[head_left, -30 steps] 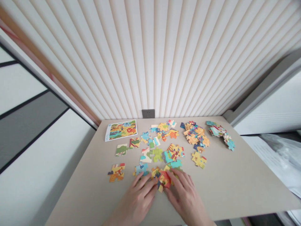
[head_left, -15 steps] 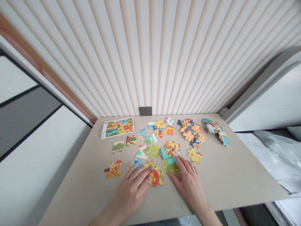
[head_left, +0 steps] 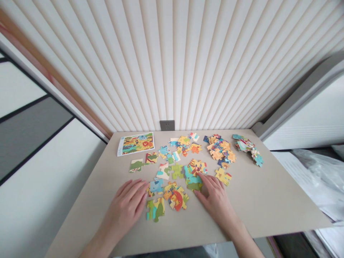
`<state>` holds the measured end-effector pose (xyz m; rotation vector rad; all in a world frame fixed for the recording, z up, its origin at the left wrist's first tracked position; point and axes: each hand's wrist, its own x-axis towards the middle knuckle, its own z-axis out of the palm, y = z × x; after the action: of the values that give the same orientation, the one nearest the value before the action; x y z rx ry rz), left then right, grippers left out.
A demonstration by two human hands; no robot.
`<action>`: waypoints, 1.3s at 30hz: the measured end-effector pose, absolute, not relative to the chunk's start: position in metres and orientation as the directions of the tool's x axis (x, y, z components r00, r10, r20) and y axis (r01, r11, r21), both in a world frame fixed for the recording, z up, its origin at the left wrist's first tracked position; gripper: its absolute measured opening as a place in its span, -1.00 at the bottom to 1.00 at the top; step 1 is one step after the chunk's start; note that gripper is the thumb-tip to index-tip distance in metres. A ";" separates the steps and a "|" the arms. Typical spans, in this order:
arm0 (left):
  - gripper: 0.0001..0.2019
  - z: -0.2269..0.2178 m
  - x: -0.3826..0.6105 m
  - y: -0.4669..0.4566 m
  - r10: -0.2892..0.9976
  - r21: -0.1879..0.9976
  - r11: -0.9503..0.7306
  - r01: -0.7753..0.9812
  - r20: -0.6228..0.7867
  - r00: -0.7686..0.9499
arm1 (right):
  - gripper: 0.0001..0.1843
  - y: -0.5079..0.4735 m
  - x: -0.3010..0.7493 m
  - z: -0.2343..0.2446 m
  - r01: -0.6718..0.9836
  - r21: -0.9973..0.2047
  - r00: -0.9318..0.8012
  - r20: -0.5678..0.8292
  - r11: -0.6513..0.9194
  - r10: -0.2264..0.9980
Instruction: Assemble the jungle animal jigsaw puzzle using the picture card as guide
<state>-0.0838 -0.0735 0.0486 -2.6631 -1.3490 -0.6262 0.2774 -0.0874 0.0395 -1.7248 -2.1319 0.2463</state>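
Note:
My left hand (head_left: pixel 129 200) lies flat with its fingers together, its fingertips beside a blue puzzle piece (head_left: pixel 156 185). The yellow-orange piece at that spot is hidden under it. My right hand (head_left: pixel 216 199) pinches the right side of a green and turquoise puzzle piece (head_left: pixel 194 184), index finger above, thumb below. That piece meets a turquoise one (head_left: pixel 189 171) at its upper edge. Between my hands sit a piece with a red-maned lion (head_left: pixel 176 200) and a green, yellow and turquoise piece (head_left: pixel 156 210). A light-green piece (head_left: pixel 177 171) lies just beyond.
A picture card (head_left: pixel 136 144) lies at the back left. Orange pieces form a pile (head_left: pixel 221 148) at the back right, with another stack (head_left: pixel 245 145) farther right. Two green tree pieces (head_left: pixel 136 165) lie left of centre. A ribbed wall (head_left: pixel 177 71) borders the table (head_left: pixel 258 204).
My left hand has moved left off the middle pieces, uncovering the green and turquoise one and covering the yellow-orange one. My right hand has pushed its green piece up against the turquoise piece.

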 end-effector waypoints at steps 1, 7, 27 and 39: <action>-0.67 0.045 -0.099 -0.073 0.772 0.099 -0.568 0.817 0.409 0.487 | -0.37 -0.087 0.278 0.041 0.899 -0.360 -0.188 0.199 0.250 0.962; -0.67 0.022 -0.165 -0.085 0.830 0.084 -0.425 0.901 0.434 0.350 | -0.35 -0.108 0.288 0.044 0.897 -0.306 -0.224 0.305 0.318 0.925; -0.63 -0.016 -0.219 -0.079 0.882 0.125 -0.279 0.952 0.425 0.203 | -0.52 -0.129 0.288 0.048 0.897 -0.352 -0.194 0.231 0.268 0.953; -0.64 -0.014 -0.215 -0.080 0.900 0.188 -0.251 0.949 0.405 0.158 | -0.39 -0.082 0.247 0.053 0.956 -0.241 -0.130 0.174 0.170 0.976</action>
<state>-0.2150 -0.0804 -0.0141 -2.3043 -1.8502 -0.6763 0.2475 -0.0817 0.0531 -1.8520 -2.1621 0.1020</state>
